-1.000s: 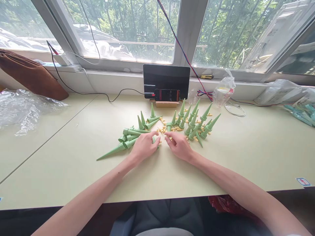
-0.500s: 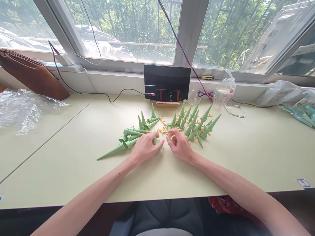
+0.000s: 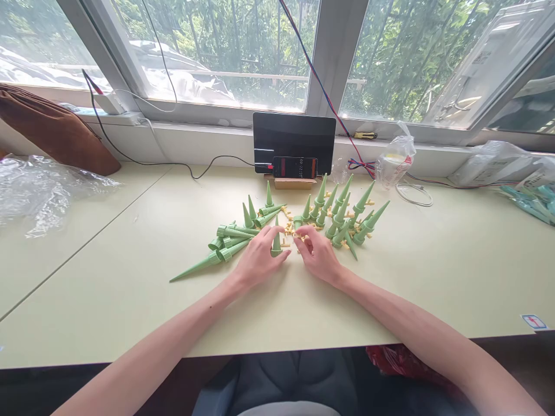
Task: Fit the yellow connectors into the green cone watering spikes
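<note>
A green cone with a yellow piece at its base stands upright between the thumb and fingers of my left hand, which are spread apart around it. My right hand is pinched beside the small yellow pieces; what its fingertips hold, if anything, is too small to make out. Several green cones lie in a pile left of my left hand. Upright cones with yellow pieces stand in a group behind and right of my right hand.
At the back a phone leans on a black tablet above a cardboard stand. A bagged cup and a coiled white cable are at the back right. Crumpled clear plastic and a brown bag lie at the left.
The cone at my left hand now stands upright, and the fingers around it have opened wider. My right hand has hardly moved.
</note>
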Available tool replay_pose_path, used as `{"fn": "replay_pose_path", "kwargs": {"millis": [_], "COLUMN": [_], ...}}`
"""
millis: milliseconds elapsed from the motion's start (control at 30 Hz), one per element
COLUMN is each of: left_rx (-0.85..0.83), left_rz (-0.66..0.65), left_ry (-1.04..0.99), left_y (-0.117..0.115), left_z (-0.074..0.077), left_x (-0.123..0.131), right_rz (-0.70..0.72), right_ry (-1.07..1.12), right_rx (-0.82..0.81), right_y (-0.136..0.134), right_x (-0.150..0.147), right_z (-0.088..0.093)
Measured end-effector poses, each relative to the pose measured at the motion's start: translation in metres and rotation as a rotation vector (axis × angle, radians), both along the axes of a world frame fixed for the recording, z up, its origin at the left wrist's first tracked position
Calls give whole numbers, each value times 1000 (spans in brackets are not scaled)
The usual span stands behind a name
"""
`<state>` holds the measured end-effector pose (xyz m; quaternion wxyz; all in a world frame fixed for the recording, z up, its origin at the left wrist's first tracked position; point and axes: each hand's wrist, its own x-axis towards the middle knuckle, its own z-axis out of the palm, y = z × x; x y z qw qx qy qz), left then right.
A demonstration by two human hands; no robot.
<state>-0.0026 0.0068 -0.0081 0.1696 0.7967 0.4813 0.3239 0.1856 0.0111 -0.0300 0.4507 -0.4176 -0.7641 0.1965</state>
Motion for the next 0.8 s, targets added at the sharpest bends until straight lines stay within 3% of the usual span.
{"fn": "replay_pose_path", "kwargs": {"millis": [200,500,800], "left_rx": [-24,-31,-52], "left_rz": [10,-8,-11], "left_ry": [-41,-66,-76], "left_y": [0,-1,-2], "left_z": [1,2,3], "left_x": [0,2,2], "right_rz": [36,55,71], "right_ry": [1,-28,-16], "right_rx": [-16,139,188], "right_y": [2,-3,-3], "right_x": [1,0,0], "right_z": [-6,4,2]}}
